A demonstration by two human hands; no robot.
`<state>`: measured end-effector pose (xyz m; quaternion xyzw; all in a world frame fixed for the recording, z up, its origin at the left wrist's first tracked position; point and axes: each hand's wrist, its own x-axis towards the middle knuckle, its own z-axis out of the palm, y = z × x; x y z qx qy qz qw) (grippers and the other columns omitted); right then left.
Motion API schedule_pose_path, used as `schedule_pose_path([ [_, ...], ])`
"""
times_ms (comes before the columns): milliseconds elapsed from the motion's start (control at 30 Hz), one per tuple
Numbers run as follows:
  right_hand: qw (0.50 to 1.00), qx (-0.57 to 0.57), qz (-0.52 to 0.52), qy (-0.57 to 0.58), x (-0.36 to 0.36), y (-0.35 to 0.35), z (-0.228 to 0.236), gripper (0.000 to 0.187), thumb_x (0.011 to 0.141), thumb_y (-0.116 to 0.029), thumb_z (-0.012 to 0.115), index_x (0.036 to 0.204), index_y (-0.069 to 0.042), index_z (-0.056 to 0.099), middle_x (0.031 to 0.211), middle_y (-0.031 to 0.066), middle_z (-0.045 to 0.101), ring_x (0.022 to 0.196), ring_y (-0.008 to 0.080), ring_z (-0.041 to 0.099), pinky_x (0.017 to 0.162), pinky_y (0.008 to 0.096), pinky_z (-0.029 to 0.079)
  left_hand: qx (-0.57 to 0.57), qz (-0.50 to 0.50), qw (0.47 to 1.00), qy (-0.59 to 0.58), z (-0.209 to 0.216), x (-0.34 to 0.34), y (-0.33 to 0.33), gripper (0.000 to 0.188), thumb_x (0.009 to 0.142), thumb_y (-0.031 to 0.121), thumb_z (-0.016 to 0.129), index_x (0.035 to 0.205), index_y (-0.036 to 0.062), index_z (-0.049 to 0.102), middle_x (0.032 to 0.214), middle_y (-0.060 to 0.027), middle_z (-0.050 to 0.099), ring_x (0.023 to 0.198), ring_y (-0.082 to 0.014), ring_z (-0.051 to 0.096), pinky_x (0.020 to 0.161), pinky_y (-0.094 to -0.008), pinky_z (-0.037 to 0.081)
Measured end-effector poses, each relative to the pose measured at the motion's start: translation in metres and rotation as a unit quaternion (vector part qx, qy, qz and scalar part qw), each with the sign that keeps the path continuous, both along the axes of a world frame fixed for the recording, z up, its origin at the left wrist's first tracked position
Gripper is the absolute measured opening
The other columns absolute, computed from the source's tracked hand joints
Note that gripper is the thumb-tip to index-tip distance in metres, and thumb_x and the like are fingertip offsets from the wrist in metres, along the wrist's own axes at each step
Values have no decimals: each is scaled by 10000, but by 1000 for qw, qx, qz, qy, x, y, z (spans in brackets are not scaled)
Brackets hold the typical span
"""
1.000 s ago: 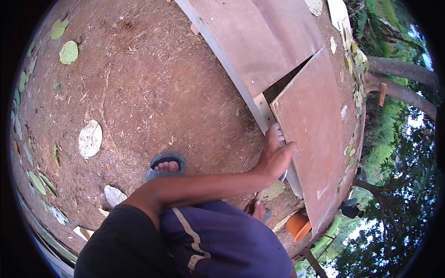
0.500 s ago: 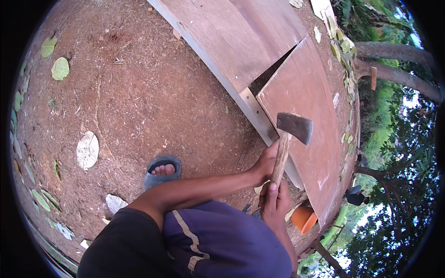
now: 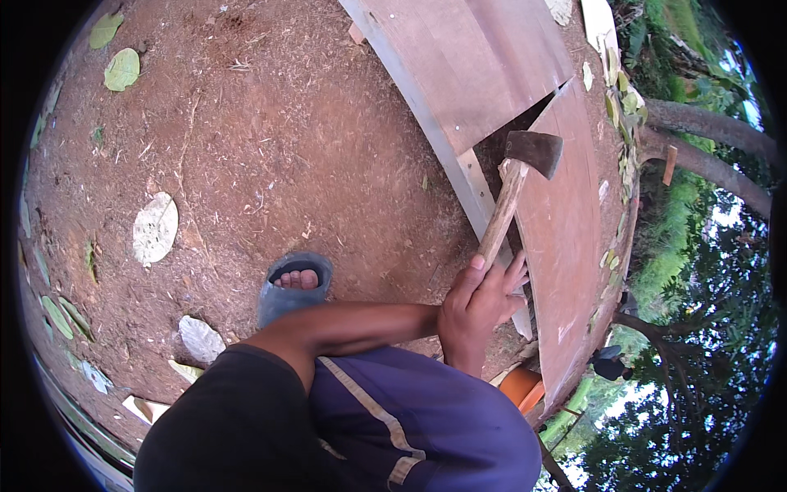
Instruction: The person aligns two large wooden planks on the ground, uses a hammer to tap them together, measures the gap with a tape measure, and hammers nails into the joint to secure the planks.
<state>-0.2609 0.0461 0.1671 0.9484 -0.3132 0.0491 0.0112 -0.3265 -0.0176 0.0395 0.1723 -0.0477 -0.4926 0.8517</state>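
Note:
A hatchet [image 3: 506,205] with a dark metal head and a worn wooden handle slants up over the gap between two brown plywood panels. My right hand [image 3: 473,316] is closed round the lower handle, its thumb along the wood. My left hand is mostly hidden behind the right one. Fingers [image 3: 518,271] beside the loose panel's edge appear to belong to it, but their hold is unclear. The lower panel [image 3: 559,238] stands away from the pale wooden frame strip [image 3: 477,184]. Above it, the other panel [image 3: 484,61] lies along the strip, nail heads showing.
An orange pot [image 3: 522,387] stands by the lower panel's near end, close to my knee. My sandalled foot [image 3: 295,283] rests on brown soil with scattered dry leaves [image 3: 156,230]. Tree trunks [image 3: 709,123] and greenery lie to the right. A person [image 3: 611,363] is in the distance.
The hatchet has moved upward, its head now over the gap. The lower panel has shifted away from the frame strip, widening the gap. My right hand now covers the left. The whole view has shifted.

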Motion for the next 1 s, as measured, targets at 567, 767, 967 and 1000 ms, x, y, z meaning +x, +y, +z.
schedule_pose_path([
  [567, 999, -23, 8, 36, -11, -3, -3, 357, 1077, -271, 480, 1001, 50, 617, 1283, 408, 516, 1235, 556, 473, 951, 665, 358, 60, 65, 977, -194, 13, -9, -8, 989, 898, -25, 601, 1624, 44, -67, 1648, -236, 108, 1501, -380, 153, 1186, -493, 262],
  [767, 999, -1, -1, 45, -13, -11, 9, 348, 1075, -268, 487, 1004, 47, 615, 1210, 384, 542, 1159, 539, 509, 908, 639, 384, 71, 85, 959, -259, 21, -25, -8, 982, 904, -8, 604, 1616, 26, -72, 1630, -252, 120, 1480, -378, 174, 1176, -483, 270],
  [967, 997, 41, 9, 57, -11, -14, 7, 339, 1074, -266, 493, 1007, 44, 613, 1136, 360, 569, 1082, 521, 544, 866, 612, 410, 110, 104, 947, -283, 17, -26, -10, 977, 910, 10, 607, 1608, 9, -76, 1612, -268, 131, 1458, -376, 195, 1167, -473, 278],
  [1000, 997, 45, 7, 62, -13, -13, 15, 338, 1074, -265, 494, 1008, 44, 613, 1124, 356, 573, 1070, 519, 550, 859, 607, 414, 107, 107, 947, -282, 24, -28, -12, 976, 911, 12, 607, 1607, 6, -77, 1609, -271, 133, 1455, -375, 198, 1165, -471, 280],
])
